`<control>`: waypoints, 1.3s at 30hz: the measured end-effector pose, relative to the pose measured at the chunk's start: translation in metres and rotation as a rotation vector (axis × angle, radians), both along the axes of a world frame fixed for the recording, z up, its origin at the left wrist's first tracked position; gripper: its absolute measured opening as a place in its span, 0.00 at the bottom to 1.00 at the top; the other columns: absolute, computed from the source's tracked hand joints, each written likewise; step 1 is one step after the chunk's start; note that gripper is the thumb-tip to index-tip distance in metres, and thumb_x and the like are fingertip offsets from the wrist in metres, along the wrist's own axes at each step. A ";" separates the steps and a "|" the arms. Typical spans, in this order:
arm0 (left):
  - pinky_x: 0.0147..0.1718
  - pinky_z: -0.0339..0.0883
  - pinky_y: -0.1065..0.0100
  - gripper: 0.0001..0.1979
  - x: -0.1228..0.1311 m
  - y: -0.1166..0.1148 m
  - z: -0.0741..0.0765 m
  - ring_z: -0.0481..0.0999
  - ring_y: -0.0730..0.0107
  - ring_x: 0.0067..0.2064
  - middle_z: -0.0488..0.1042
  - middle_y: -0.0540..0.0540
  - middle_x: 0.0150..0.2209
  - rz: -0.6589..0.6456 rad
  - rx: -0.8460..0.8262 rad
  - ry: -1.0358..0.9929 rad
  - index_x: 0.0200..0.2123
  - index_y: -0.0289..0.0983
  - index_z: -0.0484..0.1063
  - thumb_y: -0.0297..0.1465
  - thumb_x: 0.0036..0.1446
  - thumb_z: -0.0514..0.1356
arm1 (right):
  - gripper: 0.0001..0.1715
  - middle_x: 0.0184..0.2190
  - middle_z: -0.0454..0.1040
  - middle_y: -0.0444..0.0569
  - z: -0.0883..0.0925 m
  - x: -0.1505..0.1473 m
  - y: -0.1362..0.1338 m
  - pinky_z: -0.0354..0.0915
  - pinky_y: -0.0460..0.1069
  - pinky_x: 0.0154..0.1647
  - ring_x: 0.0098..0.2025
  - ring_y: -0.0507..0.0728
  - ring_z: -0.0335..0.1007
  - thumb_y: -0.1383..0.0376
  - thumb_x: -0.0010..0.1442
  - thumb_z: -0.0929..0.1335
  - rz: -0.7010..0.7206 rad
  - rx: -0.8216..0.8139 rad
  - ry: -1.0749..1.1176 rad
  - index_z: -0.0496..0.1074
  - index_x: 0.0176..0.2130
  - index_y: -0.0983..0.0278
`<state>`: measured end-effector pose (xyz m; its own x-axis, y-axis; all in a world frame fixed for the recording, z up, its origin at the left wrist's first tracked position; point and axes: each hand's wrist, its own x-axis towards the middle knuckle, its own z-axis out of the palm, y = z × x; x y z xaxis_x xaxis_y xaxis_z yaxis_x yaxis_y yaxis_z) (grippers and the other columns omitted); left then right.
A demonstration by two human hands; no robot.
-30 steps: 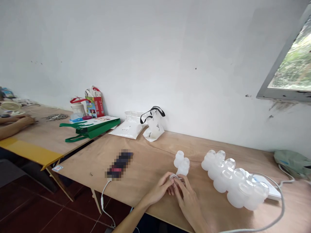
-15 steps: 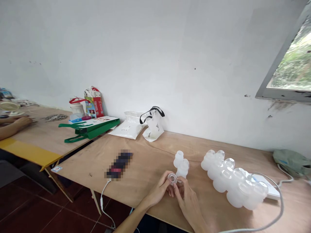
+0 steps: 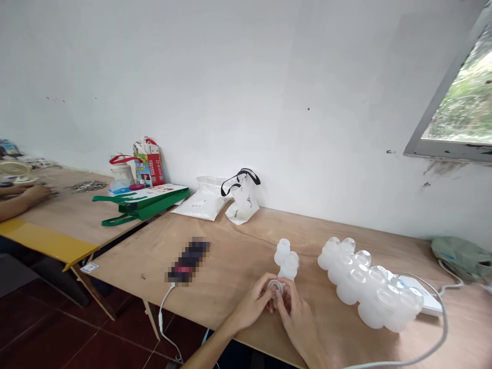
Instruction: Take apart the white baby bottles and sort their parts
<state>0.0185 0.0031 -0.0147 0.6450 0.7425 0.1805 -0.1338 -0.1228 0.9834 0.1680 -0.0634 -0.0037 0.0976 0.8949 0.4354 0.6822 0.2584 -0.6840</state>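
Between my two hands is a small round clear plastic piece with a ring-shaped rim (image 3: 275,287). My left hand (image 3: 254,301) grips it from the left, its fingers curled and the thumb on the rim. From the other side my right hand (image 3: 295,306) closes on the same piece, thumb and fingers around its edge. Two translucent white plastic bottles (image 3: 288,266) stand just beyond my fingers. To the right is a cluster of several similar bottles (image 3: 357,282) with clear domed caps. The underside of the held piece is hidden by my fingers.
A phone-like blurred device (image 3: 188,262) with a white cable lies to the left. White bags (image 3: 243,205) rest against the wall. A white flat box (image 3: 421,294) and a grey cable sit behind the bottle cluster. Another person's hand (image 3: 36,195) is at the far-left table.
My right hand's fingers have come up over the top edge of the clear piece. The piece has shifted slightly right and down; the bottles have not moved.
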 end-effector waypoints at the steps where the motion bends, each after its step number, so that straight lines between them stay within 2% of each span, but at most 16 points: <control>1: 0.34 0.67 0.69 0.22 0.000 0.000 0.001 0.70 0.73 0.31 0.71 0.49 0.37 0.002 -0.001 0.007 0.52 0.37 0.69 0.49 0.69 0.56 | 0.20 0.34 0.83 0.43 0.000 0.000 0.000 0.73 0.48 0.30 0.30 0.58 0.82 0.50 0.73 0.58 -0.005 0.002 -0.006 0.70 0.51 0.57; 7: 0.37 0.67 0.68 0.21 -0.004 -0.002 0.009 0.71 0.71 0.33 0.71 0.49 0.38 -0.030 0.003 0.021 0.53 0.38 0.69 0.48 0.69 0.55 | 0.22 0.32 0.83 0.43 0.004 0.000 -0.001 0.73 0.48 0.30 0.28 0.58 0.80 0.49 0.72 0.58 -0.024 -0.003 -0.012 0.71 0.51 0.57; 13: 0.37 0.66 0.68 0.21 -0.003 -0.004 0.008 0.70 0.72 0.33 0.71 0.49 0.38 -0.046 0.065 0.081 0.55 0.39 0.66 0.49 0.70 0.53 | 0.21 0.24 0.79 0.40 0.003 -0.001 -0.001 0.68 0.47 0.24 0.23 0.57 0.76 0.46 0.70 0.59 -0.025 -0.018 0.073 0.69 0.39 0.56; 18: 0.33 0.64 0.71 0.21 -0.002 -0.007 0.008 0.68 0.73 0.30 0.69 0.51 0.33 -0.023 0.091 0.140 0.50 0.38 0.65 0.51 0.70 0.51 | 0.21 0.22 0.77 0.40 -0.002 0.001 0.001 0.67 0.48 0.25 0.22 0.58 0.74 0.43 0.69 0.60 -0.015 -0.051 0.111 0.66 0.37 0.56; 24: 0.29 0.59 0.72 0.21 -0.001 -0.006 0.006 0.64 0.74 0.28 0.65 0.54 0.29 0.029 0.094 0.153 0.49 0.38 0.65 0.50 0.70 0.51 | 0.21 0.26 0.77 0.41 0.000 0.000 -0.003 0.68 0.48 0.28 0.26 0.58 0.75 0.45 0.70 0.59 -0.011 -0.075 0.067 0.71 0.41 0.55; 27: 0.27 0.58 0.72 0.17 0.001 -0.005 0.005 0.62 0.74 0.26 0.64 0.55 0.28 0.115 0.077 0.147 0.49 0.39 0.65 0.46 0.71 0.52 | 0.21 0.31 0.77 0.45 -0.002 0.004 -0.004 0.71 0.50 0.32 0.30 0.58 0.75 0.45 0.70 0.60 -0.106 0.042 0.069 0.71 0.44 0.56; 30: 0.26 0.57 0.73 0.12 0.001 -0.004 0.005 0.62 0.73 0.25 0.64 0.55 0.26 0.181 0.050 0.151 0.48 0.39 0.65 0.41 0.71 0.51 | 0.24 0.45 0.74 0.54 -0.002 0.013 0.001 0.73 0.53 0.36 0.39 0.60 0.75 0.45 0.69 0.62 -0.297 0.207 0.040 0.70 0.51 0.59; 32: 0.26 0.56 0.73 0.10 0.001 -0.004 0.006 0.62 0.73 0.25 0.65 0.55 0.26 0.168 0.054 0.180 0.47 0.39 0.66 0.37 0.69 0.52 | 0.28 0.57 0.67 0.60 0.003 0.019 0.007 0.73 0.59 0.46 0.52 0.65 0.73 0.46 0.69 0.62 -0.348 0.265 -0.030 0.67 0.58 0.60; 34: 0.27 0.57 0.73 0.08 0.000 -0.005 0.008 0.64 0.73 0.25 0.66 0.55 0.26 0.122 0.095 0.229 0.46 0.39 0.67 0.33 0.68 0.52 | 0.31 0.66 0.59 0.60 0.013 0.024 0.016 0.68 0.64 0.57 0.64 0.69 0.63 0.46 0.69 0.61 -0.313 0.252 -0.090 0.63 0.63 0.59; 35: 0.28 0.57 0.73 0.07 -0.001 -0.006 0.010 0.65 0.73 0.26 0.66 0.55 0.26 0.098 0.128 0.253 0.45 0.38 0.68 0.31 0.67 0.52 | 0.32 0.67 0.58 0.59 0.019 0.025 0.020 0.67 0.65 0.59 0.66 0.69 0.61 0.47 0.69 0.61 -0.273 0.210 -0.103 0.61 0.65 0.58; 39: 0.33 0.59 0.72 0.09 -0.003 -0.009 0.016 0.68 0.72 0.28 0.68 0.55 0.26 0.046 0.224 0.316 0.45 0.38 0.71 0.27 0.64 0.53 | 0.29 0.61 0.70 0.51 0.039 0.029 0.028 0.72 0.59 0.54 0.59 0.63 0.71 0.52 0.69 0.60 -0.133 0.014 -0.075 0.60 0.66 0.54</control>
